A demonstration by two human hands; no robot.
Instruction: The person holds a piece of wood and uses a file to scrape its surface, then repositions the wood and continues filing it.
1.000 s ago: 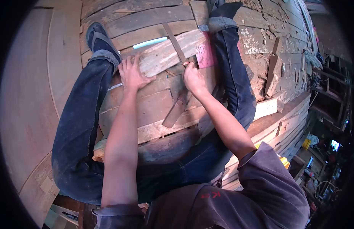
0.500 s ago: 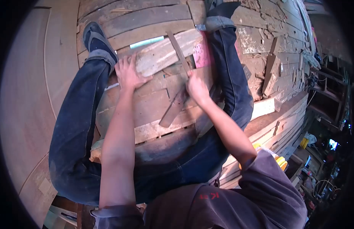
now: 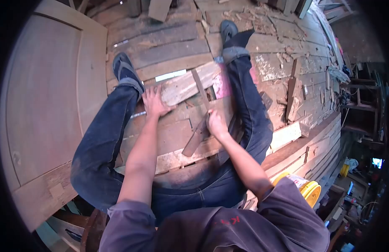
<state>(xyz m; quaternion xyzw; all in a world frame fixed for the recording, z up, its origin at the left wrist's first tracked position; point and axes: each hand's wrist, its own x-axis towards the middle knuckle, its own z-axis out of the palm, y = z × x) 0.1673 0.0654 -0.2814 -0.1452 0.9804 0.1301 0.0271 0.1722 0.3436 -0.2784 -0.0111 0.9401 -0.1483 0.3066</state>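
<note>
My left hand (image 3: 156, 103) lies with its fingers spread at the left end of a pale, rough wooden board (image 3: 190, 82) between my legs. My right hand (image 3: 216, 123) is closed round the near end of a long, narrow, flat tool (image 3: 200, 88), which reaches across the board; whether it is metal or wood is unclear. Beside my right hand, a flat brown strip (image 3: 192, 144) slants down to the left. A pink sheet (image 3: 221, 86) shows beyond the board's right end.
Wood offcuts (image 3: 292, 94) and chips lie on the plank floor (image 3: 161, 56) to the right. A yellow bucket (image 3: 311, 192) stands by my right elbow. At the left is a large wooden panel (image 3: 43, 96). A cluttered shelf (image 3: 360, 105) is at the far right.
The view has tilted up and shifted, showing more of the floor, the panel and the bucket. Both hands keep nearly the same places on the board and the narrow tool.
</note>
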